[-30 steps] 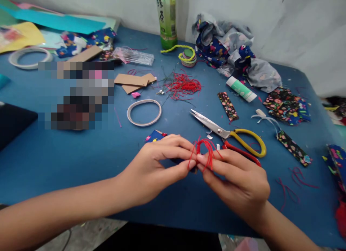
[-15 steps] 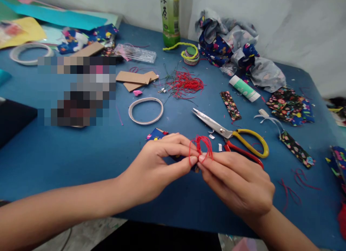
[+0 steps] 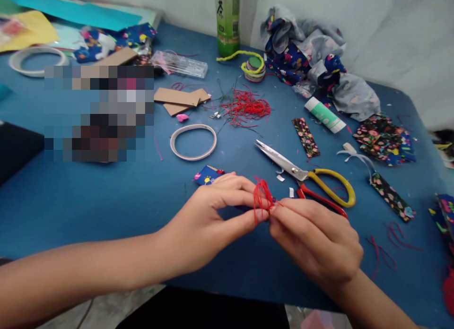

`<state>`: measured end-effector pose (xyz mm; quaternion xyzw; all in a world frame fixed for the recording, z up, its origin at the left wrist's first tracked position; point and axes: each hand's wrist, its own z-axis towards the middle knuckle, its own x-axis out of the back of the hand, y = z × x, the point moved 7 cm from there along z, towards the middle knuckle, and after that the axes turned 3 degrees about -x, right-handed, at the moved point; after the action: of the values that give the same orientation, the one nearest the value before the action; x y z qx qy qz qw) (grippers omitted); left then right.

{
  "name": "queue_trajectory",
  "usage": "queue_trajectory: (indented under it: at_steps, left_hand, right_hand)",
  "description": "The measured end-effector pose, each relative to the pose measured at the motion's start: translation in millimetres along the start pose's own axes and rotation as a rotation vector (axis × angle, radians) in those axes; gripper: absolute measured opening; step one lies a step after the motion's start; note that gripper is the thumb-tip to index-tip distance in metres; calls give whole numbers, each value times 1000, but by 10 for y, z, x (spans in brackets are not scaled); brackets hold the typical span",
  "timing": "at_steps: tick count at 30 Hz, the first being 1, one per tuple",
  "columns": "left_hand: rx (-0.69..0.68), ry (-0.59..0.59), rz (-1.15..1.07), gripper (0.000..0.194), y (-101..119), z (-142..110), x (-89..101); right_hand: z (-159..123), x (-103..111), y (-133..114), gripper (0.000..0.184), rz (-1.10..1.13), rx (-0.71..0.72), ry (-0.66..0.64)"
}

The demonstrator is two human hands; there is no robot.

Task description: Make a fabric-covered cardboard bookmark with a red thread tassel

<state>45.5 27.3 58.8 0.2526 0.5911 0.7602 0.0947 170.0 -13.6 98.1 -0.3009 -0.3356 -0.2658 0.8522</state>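
Several loops of red thread (image 3: 261, 191) stand up between my two hands. My left hand (image 3: 220, 211) pinches the thread at its base with thumb and fingertips. Close against it, my right hand (image 3: 315, 234) is closed too, pinching the thread near the same spot. A blue patterned strip (image 3: 206, 175) lies partly hidden under my left hand, so I cannot tell whether the thread is fixed to it. Just beyond my right hand rest open scissors (image 3: 296, 170) with one yellow and one red handle.
Farther back lie a pile of red threads (image 3: 248, 107), a tape roll (image 3: 193, 142) and brown card strips (image 3: 177, 97). On the right are a glue stick (image 3: 324, 115), a flowered strip with a ribbon (image 3: 392, 195) and crumpled fabric (image 3: 354, 95). A green bottle (image 3: 228, 29) stands at the wall.
The red loops lean more to the left now, over my left fingertips. My right hand has drawn slightly to the right, with a short thread end showing at its fingertips.
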Motion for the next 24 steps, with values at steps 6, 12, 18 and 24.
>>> queue_trajectory:
  at_steps: [6,12,18,24]
  left_hand:
    - [-260,19,276,24,100,-58,-20]
    - [-319,19,323,9,133,-52,-8]
    - [-330,18,339,11,150,-44,11]
    - [-318,30,349,13,163,-47,12]
  right_hand:
    - [25,-72,134,14,181,-171,-46]
    - [29,-109,202,10,416,-297,-121]
    - [-19,-162,305,6,595,-494,-205]
    - [-65,-212,326,6,680,-566,-232]
